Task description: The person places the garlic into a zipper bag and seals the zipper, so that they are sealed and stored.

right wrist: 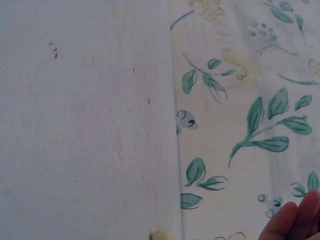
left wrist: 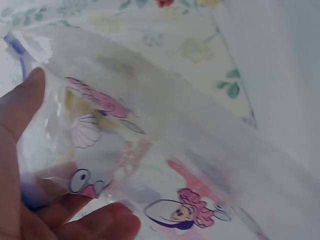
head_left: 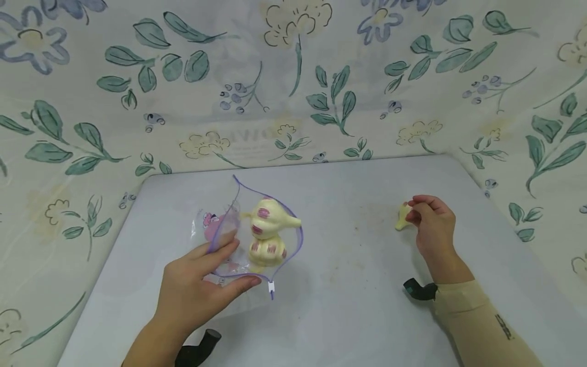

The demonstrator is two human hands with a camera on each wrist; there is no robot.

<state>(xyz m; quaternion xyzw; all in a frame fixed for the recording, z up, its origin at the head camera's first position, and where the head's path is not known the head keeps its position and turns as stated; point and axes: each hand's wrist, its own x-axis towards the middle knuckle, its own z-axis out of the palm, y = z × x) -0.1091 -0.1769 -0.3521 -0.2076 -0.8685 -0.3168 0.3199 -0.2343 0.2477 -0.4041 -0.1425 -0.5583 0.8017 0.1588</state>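
My left hand [head_left: 197, 285] holds a clear zip bag [head_left: 300, 239] with purple edging, a white slider and pink cartoon prints. Its mouth gapes wide, with the thumb and fingers spread along the rim. Two pale yellow bulb-shaped pieces [head_left: 270, 216] with pink patches show inside the mouth, one above the other. The left wrist view shows the printed side of the bag [left wrist: 150, 165] close up. Far to the right, my right hand [head_left: 433, 224] pinches a smaller pale yellow piece [head_left: 401, 218], partly hidden by the fingers. Only a yellow tip [right wrist: 162, 235] of it appears in the right wrist view.
A white tabletop [head_left: 339, 306] with faint specks lies under both hands. Flower-printed cloth [head_left: 284, 117] rises behind the table and along its sides. Black curved wrist pieces [head_left: 419, 289] stick out beside both wrists.
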